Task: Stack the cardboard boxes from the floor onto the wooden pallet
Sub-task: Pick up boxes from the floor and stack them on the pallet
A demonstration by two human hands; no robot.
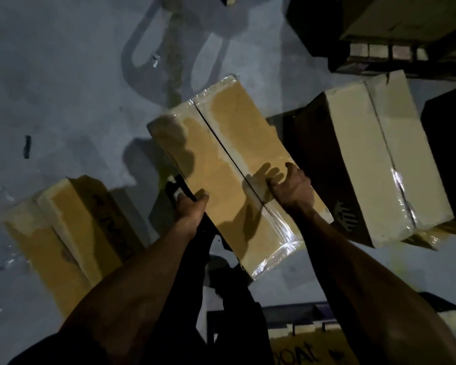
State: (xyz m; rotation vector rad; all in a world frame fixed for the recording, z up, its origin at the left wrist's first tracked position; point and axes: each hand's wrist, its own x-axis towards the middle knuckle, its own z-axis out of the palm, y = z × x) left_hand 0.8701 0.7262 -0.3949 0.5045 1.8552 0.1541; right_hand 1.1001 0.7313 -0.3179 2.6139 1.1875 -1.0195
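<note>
We hold a long cardboard box [232, 164] up over the grey floor [63, 75], its top seam running away from us and clear tape shining along its near end and far corner. Our left hand [191, 209] has its grip curled round the box's left long edge, thumb on top, and our right hand [291, 184] grasps the right long edge with the fingers wrapped over onto the top face. The box hangs at a slant, between a second box [63, 233] lying on the floor at the left and a pale taped box [374, 159] just beside it on the right. Ahead and to the left the floor lies open, marked only by shadows and a few small scraps. At the upper right a dark stack [395, 30] closes that side; we cannot tell whether it is the pallet. The left box bears dark lettering on its side, too blurred to read. The right box carries a printed mark on its dark side. At the bottom edge another box [311, 349] shows upside-down letters that look like "OAT".
</note>
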